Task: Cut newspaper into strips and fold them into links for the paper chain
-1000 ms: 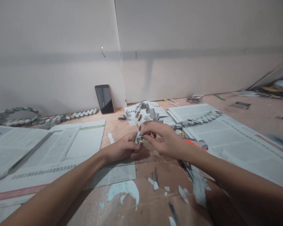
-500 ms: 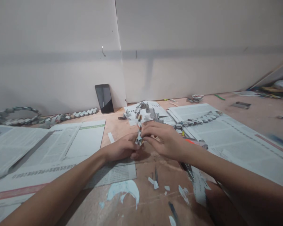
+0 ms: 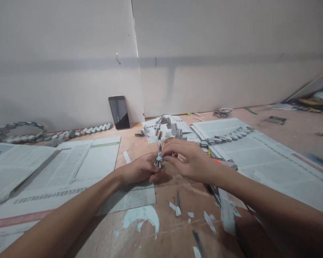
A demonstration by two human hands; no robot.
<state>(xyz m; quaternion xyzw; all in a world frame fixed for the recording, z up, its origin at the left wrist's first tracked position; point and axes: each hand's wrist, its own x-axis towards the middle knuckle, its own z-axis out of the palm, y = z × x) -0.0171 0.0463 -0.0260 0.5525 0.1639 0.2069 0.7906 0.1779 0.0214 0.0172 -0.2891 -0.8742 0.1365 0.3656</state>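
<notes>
Between my hands rises a chain of folded newspaper pieces [image 3: 159,145], its near end at my fingertips and the rest running back over a loose paper sheet. My left hand [image 3: 141,167] is closed on the chain's near end from the left. From the right, my right hand [image 3: 187,157] pinches the same end with thumb and forefinger. Its other fingers are curled and partly hidden. Several small folded grey paper pieces [image 3: 174,129] lie behind my hands on a white printed sheet [image 3: 181,123].
Newspaper sheets [image 3: 97,161] cover the left and a newspaper stack [image 3: 261,161] lies right, with another folded-paper chain [image 3: 228,137] on it. A phone [image 3: 119,113] leans against the wall. At far left stands a looped paper chain [image 3: 21,124]. Paper scraps [image 3: 177,210] lie in front.
Almost nothing differs. The fingertips of my right hand have shifted slightly at the chain's near end, and the hands otherwise stay in place.
</notes>
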